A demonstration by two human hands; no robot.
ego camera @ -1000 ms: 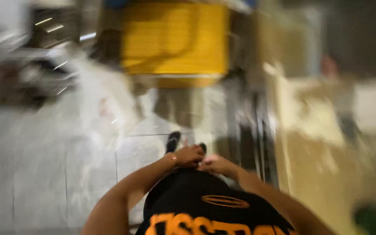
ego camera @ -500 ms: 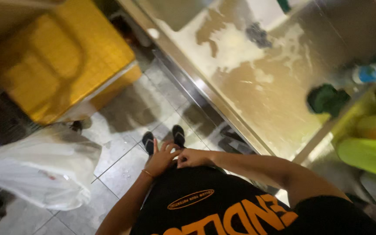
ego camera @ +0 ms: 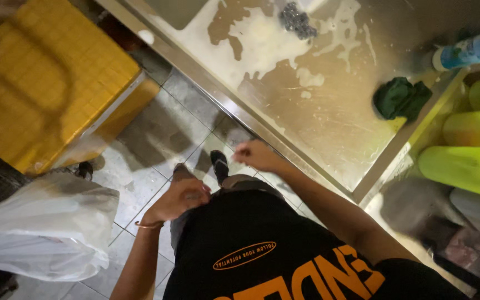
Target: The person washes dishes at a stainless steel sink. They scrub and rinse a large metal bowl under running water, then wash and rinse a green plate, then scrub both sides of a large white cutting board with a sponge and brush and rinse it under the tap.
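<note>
Since the earlier frame your hands had moved apart: before, they met at your waist; now your right hand [ego camera: 255,155] had lifted away toward the edge of the steel counter [ego camera: 329,116], loosely curled and holding nothing that could be seen. Your left hand [ego camera: 180,197] stayed at the front of your black shirt [ego camera: 262,250], fingers bent against the waistband; whether it gripped cloth could not be told.

The counter's rim ran diagonally just beside your right hand, with a narrow strip of tiled floor [ego camera: 156,133] between it and a yellow crate [ego camera: 45,83] on your left. A white plastic bag [ego camera: 40,228] sat close by your left elbow.

The counter was wet and smeared with foam. On it lay a steel scourer [ego camera: 297,19], a dark green cloth [ego camera: 400,98] and a spray bottle [ego camera: 468,50] on its side, well away from both hands. Lime-green tubs [ego camera: 468,166] stood beyond the counter's right end.
</note>
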